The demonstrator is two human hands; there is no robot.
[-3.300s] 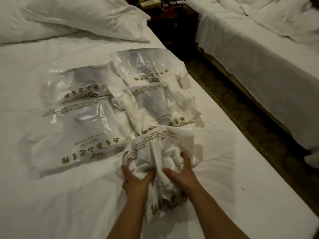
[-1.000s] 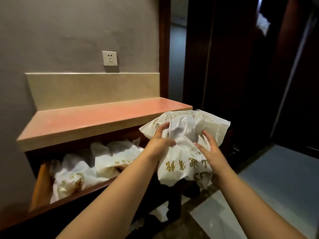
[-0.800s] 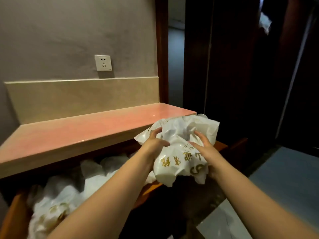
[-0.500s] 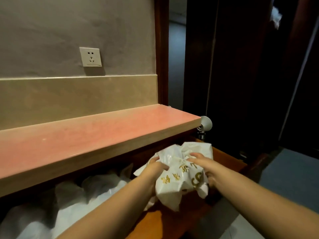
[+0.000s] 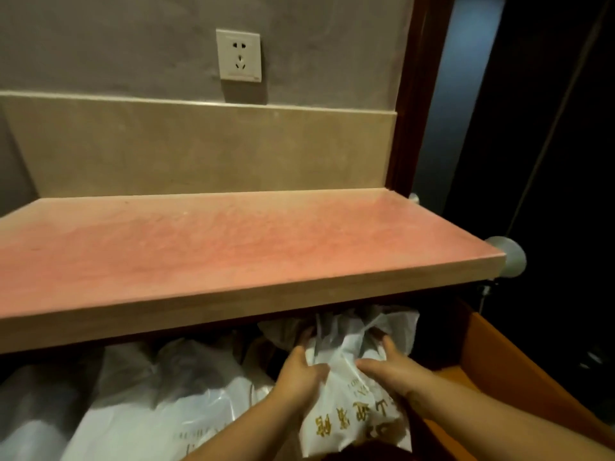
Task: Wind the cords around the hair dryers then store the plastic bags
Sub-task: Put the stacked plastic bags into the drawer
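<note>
Item: open drawer (image 5: 499, 371), orange-brown inside, pulled out beneath the pink countertop (image 5: 233, 241); its right wall runs just right of the grip and its floor shows bare to the right of the wrists. Contents: stored bags (image 5: 149, 404), white plastic, several, heaped to the left of the grip and filling that side; the nearest one lies just beside the left wrist. Item in hand: printed bag (image 5: 352, 410), white with gold lettering, bunched, its long axis running from the person's body away toward the back of the drawer, the far crumpled end already under the countertop lip, the near end below the wrists at the frame's bottom edge. Left hand (image 5: 299, 371): fingers curled over the bag's left flank, gripping the plastic. Right hand (image 5: 386, 361): fingers spread and curled over the right flank, pinching the bunched top. Both hands sit at about the same depth, on either side of the bag's axis, neither clearly nearer. Judgement: the free space lies forward and slightly right of the grip, so the push should go straight along the axis. Fixture: wall socket (image 5: 238, 54), well above.
</note>
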